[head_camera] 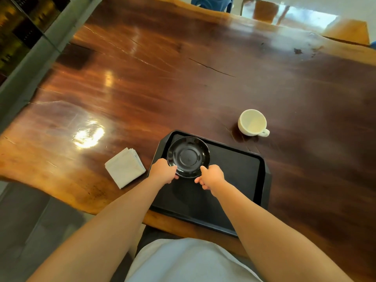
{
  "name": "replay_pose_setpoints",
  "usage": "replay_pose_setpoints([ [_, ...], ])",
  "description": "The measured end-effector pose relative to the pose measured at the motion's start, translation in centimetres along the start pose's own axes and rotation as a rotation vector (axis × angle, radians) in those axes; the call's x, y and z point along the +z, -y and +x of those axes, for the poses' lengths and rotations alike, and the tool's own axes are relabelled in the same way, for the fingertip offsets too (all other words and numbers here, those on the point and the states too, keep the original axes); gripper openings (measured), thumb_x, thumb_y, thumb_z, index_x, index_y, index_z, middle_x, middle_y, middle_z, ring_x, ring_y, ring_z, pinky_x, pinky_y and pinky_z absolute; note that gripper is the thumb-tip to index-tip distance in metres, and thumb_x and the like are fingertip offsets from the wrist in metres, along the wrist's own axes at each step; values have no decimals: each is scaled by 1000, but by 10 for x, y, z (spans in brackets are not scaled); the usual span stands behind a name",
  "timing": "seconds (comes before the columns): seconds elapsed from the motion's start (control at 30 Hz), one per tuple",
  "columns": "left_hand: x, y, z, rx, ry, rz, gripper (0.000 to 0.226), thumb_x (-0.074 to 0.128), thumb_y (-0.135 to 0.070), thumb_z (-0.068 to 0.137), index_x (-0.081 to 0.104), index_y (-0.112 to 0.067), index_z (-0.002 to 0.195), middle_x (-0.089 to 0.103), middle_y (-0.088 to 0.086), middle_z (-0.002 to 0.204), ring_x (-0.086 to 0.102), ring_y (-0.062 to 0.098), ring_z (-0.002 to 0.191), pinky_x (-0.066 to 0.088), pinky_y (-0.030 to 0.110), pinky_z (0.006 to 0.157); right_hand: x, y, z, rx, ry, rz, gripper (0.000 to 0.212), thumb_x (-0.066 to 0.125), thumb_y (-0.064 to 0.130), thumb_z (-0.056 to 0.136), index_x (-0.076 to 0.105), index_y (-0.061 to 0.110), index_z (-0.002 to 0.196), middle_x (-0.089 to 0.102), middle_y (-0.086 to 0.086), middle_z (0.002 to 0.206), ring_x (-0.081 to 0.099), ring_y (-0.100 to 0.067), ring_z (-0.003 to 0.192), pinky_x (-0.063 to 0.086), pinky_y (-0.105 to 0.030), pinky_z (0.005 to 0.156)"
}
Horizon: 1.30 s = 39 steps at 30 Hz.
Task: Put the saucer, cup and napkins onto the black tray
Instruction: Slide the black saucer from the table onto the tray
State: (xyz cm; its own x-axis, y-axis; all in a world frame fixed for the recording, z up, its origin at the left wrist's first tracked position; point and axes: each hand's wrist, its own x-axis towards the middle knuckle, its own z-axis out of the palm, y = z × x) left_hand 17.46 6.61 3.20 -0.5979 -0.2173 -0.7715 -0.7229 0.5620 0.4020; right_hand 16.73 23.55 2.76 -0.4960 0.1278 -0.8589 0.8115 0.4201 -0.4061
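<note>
A glossy wooden table [142, 82] carries a black tray [240, 171] at its near edge. Left hand [162, 170] and right hand [211, 177] pinch the near rim of the black saucer [188, 156] over the tray's far-left corner. White cup [253, 122] and folded napkins [124, 167] lie on the wood beside the tray

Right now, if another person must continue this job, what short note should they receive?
Left hand and right hand both grip the near rim of the black saucer, over the far-left part of the black tray; whether it rests there I cannot tell.
White cup: on the table, beyond the tray's far right corner.
Napkins: on the table, left of the tray.
Left: release saucer, move cup and napkins.
</note>
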Motion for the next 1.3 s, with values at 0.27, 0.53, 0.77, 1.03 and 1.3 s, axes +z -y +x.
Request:
replay_pose_setpoints([
  [0.27, 2, 14, 13, -15, 23, 10, 26, 54, -25, 102, 51, -8, 82, 80, 4, 80, 55, 17, 48, 45, 29, 52, 11, -4, 9, 93, 33, 53, 25, 39, 18, 106, 47, 6, 127, 66, -11, 74, 38, -14, 54, 34, -24, 49],
  [0.53, 7, 14, 29, 18, 29, 51, 28, 54, -23, 100, 50, -14, 73, 79, 4, 77, 59, 17, 54, 55, 33, 64, 10, -1, 18, 192, 57, 142, 39, 29, 15, 108, 38, 8, 145, 62, -10, 74, 39, -16, 56, 35, -19, 33],
  [0.77, 9, 14, 39, 27, 55, 55, 31, 55, -30, 99, 67, -1, 95, 79, 2, 76, 66, 23, 77, 58, 40, 82, 9, 2, 23, 147, 69, 59, 19, 28, 13, 107, 45, 15, 113, 61, -12, 78, 33, -16, 50, 27, -25, 50],
  [1.03, 16, 15, 43, 4, 24, 93, 25, 58, -31, 99, 58, -7, 95, 80, 3, 81, 71, 26, 93, 56, 43, 86, 12, -6, 33, 102, 22, 17, 13, 41, 22, 105, 46, 13, 97, 64, -8, 71, 43, -16, 48, 38, -26, 48],
  [1.3, 18, 12, 44, -13, 16, 102, 28, 58, -31, 99, 60, -3, 104, 80, 5, 86, 69, 24, 99, 53, 41, 86, 8, -3, 40, 77, 13, -68, 32, 45, 24, 102, 56, -2, 87, 64, -4, 70, 58, -15, 54, 46, -26, 51],
])
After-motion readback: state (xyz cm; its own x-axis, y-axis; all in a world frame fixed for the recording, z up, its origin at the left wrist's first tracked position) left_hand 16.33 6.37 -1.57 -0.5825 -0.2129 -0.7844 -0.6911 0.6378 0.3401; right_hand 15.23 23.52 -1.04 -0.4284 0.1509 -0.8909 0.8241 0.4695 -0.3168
